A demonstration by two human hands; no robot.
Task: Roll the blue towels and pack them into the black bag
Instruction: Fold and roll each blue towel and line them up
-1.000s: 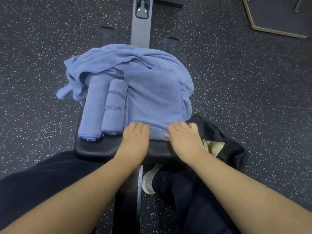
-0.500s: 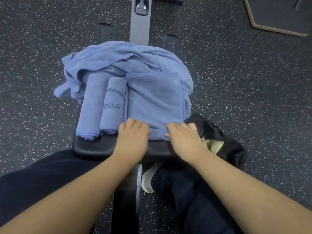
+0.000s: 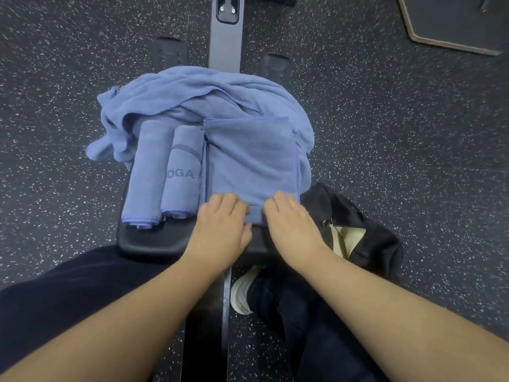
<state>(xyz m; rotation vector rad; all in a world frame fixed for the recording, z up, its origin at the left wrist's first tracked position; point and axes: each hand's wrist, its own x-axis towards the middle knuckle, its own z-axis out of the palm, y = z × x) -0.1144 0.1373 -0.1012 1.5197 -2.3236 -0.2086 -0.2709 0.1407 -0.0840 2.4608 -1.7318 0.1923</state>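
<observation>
Two rolled blue microfibre towels [image 3: 165, 175] are lying beside one folded blue towel [image 3: 250, 161], whose near edge is being gripped by left hand [image 3: 220, 224] and right hand [image 3: 292, 224], fingers curled.

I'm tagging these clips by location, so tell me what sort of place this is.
Most likely a gym. The speckled rubber floor is typical of one, the blue towels lie on a padded black bench with a metal rail running away from it, and one rolled towel bears letters that look like "YOGA".

Folded blue towel [image 3: 250, 158] flat, near edge rolled under both hands; two rolled towels [image 3: 168, 172] left; black bag [image 3: 366, 238] right, open.
</observation>
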